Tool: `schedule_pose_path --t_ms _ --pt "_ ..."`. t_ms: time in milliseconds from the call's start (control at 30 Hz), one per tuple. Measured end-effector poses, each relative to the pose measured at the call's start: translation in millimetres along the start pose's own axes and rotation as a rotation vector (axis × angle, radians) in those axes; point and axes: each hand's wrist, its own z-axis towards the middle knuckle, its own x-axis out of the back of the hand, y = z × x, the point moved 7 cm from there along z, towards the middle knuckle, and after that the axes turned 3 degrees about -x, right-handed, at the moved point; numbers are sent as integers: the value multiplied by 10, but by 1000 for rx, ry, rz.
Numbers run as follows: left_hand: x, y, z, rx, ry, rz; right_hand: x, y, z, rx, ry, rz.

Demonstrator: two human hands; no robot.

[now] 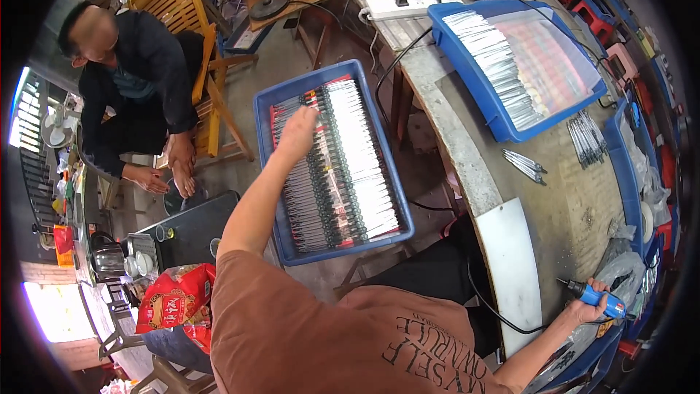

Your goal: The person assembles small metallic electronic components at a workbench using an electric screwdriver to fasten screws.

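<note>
Right hand (583, 311), grasping a blue handheld power tool (615, 306); left hand (297, 133), grip not discernible, over rowed slender metallic pieces (370, 182) in a blue tray (386, 147).

Dark capital lettering (437, 356) crosses the wearer's brown T-shirt (321, 335); large characters (181, 309) mark the red bag (157, 305).
</note>
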Motion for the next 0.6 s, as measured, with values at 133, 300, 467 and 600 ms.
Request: schedule_pose_path --t_ms 133,300,467,600 --pt "-67 -592 68 148 -10 107 23 -8 31 21 35 -36" --pt "-217 -1013 36 342 -129 218 34 8 47 -24 0 -95" --pt "-306 -1081 78 362 -236 262 13 0 35 -38 -16 -103" --pt "-330 -1129 41 341 -211 249 3 -2 51 -51 -16 -106"
